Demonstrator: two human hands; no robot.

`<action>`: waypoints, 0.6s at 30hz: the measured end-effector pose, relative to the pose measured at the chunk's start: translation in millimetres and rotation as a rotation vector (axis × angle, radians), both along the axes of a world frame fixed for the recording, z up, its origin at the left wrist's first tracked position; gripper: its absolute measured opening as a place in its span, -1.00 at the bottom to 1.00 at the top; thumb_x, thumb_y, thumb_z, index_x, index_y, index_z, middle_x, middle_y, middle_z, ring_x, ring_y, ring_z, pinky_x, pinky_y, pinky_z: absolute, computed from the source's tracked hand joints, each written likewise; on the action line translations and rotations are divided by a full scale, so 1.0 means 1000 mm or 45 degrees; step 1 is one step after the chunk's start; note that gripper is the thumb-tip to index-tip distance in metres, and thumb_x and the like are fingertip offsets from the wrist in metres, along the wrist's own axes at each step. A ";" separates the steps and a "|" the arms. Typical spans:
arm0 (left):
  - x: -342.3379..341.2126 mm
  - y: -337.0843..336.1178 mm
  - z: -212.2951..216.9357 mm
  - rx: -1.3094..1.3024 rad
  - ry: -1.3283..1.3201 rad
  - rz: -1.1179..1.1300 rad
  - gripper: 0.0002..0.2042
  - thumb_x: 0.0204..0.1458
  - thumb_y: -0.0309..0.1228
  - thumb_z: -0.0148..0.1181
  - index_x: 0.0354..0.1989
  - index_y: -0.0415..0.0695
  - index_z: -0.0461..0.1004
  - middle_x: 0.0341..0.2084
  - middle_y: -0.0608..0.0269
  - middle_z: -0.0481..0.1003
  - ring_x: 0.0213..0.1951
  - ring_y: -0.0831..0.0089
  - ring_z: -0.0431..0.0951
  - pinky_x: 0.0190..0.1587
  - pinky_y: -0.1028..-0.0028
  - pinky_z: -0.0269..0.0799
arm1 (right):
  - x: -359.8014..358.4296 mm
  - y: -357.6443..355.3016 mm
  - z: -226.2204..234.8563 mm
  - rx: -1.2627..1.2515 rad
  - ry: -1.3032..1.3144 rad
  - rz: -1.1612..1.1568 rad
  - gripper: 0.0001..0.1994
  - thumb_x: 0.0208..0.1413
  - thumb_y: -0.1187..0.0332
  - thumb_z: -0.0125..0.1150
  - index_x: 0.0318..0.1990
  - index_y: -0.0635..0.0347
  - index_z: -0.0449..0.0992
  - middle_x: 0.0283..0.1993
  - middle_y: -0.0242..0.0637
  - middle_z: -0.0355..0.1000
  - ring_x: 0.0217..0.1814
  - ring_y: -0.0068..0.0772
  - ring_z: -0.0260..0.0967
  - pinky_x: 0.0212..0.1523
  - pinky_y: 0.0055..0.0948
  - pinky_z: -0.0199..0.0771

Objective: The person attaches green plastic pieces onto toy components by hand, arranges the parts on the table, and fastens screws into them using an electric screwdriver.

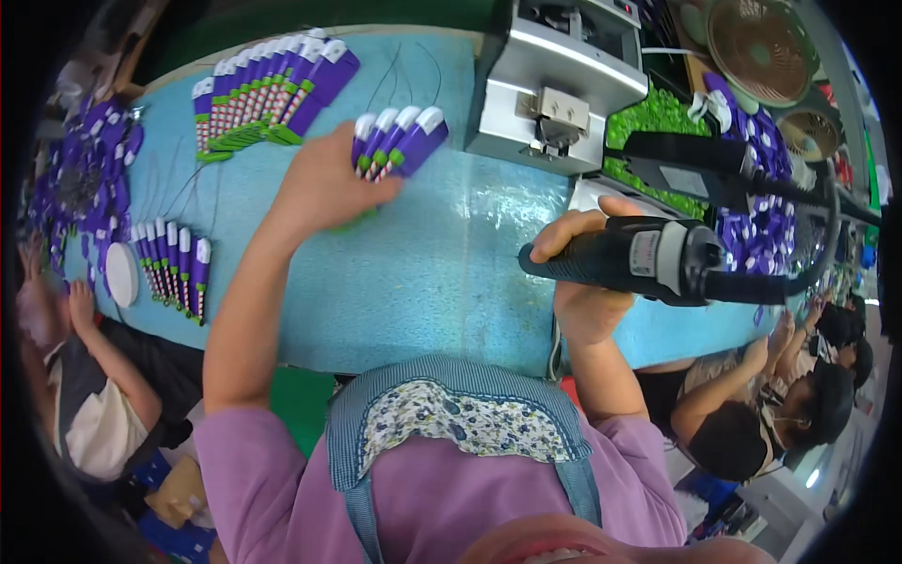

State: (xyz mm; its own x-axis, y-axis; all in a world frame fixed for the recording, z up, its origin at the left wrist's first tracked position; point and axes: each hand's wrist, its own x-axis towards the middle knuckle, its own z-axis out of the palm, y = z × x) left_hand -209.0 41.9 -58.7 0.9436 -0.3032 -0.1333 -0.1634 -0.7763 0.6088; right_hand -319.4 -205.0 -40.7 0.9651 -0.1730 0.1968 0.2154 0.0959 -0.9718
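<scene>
Over the middle of the table, my left hand (324, 179) is closed around a small fan of purple flat pieces (399, 146) with white tops, striped strips and green parts. To the right, my right hand (592, 305) wraps a black handle-shaped device (601, 254) that has a pale band and a thick cable. Its thumb and a fingertip show around the handle. A larger fan of similar purple pieces (268, 89) lies at the back left, and a third row (174, 268) lies at the near left.
A silver machine (536, 113) stands at the back, beside a heap of green pieces (658, 122) and a second black device (686, 169). Purple heaps (85, 169) lie at the left, near a round white disc (121, 274). Other people (752, 414) sit at both sides. The table (404, 291) is blue.
</scene>
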 end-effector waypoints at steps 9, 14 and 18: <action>-0.087 -0.064 0.005 -1.320 1.193 0.260 -0.45 -0.14 -0.52 0.34 0.08 -0.25 0.26 -0.24 0.29 0.45 -0.28 0.56 0.48 -0.20 0.51 0.45 | 0.086 -0.021 0.061 0.241 -0.597 0.158 -0.05 -0.02 -0.52 -0.43 0.10 0.29 0.22 -0.46 -0.12 0.37 -0.54 -0.30 0.28 -0.45 -0.31 0.29; -0.084 -0.079 0.006 -1.384 1.343 0.309 -0.43 -0.16 -0.52 0.37 0.08 -0.26 0.27 -0.22 0.28 0.45 -0.23 0.56 0.47 -0.16 0.51 0.43 | 0.106 -0.032 0.059 -0.217 -0.659 0.322 -0.04 -0.05 -0.54 -0.44 0.07 0.27 0.26 -0.44 -0.08 0.40 -0.54 -0.29 0.29 -0.46 -0.30 0.29; -0.081 -0.076 0.005 -1.380 1.438 0.322 -0.43 -0.15 -0.53 0.35 0.09 -0.25 0.26 -0.19 0.28 0.45 -0.20 0.56 0.46 -0.11 0.52 0.41 | 0.088 -0.018 0.055 0.117 -0.537 0.277 -0.07 -0.07 -0.56 -0.40 0.07 0.16 0.29 -0.46 -0.15 0.37 -0.57 -0.32 0.25 -0.48 -0.30 0.28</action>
